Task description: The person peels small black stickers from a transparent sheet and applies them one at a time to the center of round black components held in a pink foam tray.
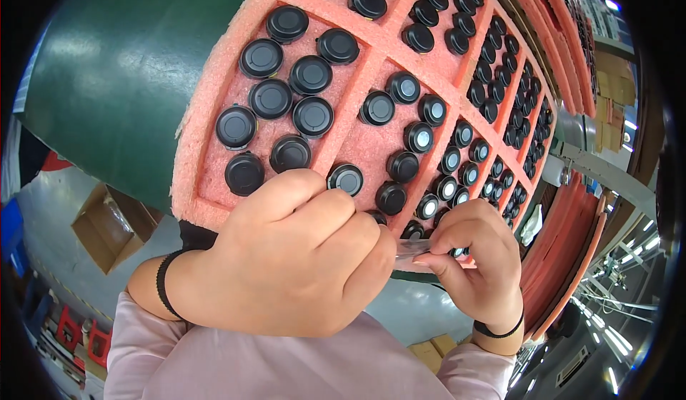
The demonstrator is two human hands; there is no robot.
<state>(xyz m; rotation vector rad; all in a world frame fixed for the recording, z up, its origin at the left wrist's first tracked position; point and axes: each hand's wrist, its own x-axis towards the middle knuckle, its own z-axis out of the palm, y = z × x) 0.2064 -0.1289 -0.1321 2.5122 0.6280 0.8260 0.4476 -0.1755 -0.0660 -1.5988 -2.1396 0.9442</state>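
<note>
My left hand [286,257] is closed, back upward, at the near edge of a pink foam tray [187,143]. Between it and my right hand [479,257] stretches a small piece of clear plastic film [410,248]. The thumb and forefinger of my right hand pinch one end; the other end runs behind the left fingers, whose tips are hidden. Black round parts sit in the tray's compartments. One plain black part [291,153] lies just beyond my left knuckles, and a grey-topped part [346,179] is beside them. Several others, such as this part [419,136], carry a pale disc on top.
Beneath the tray is a green tabletop [121,64]. More pink foam trays [564,257] are stacked at the right, beside a metal bar [600,171]. An open cardboard box [114,227] stands on the floor at the left, with red stools [70,328] nearer me.
</note>
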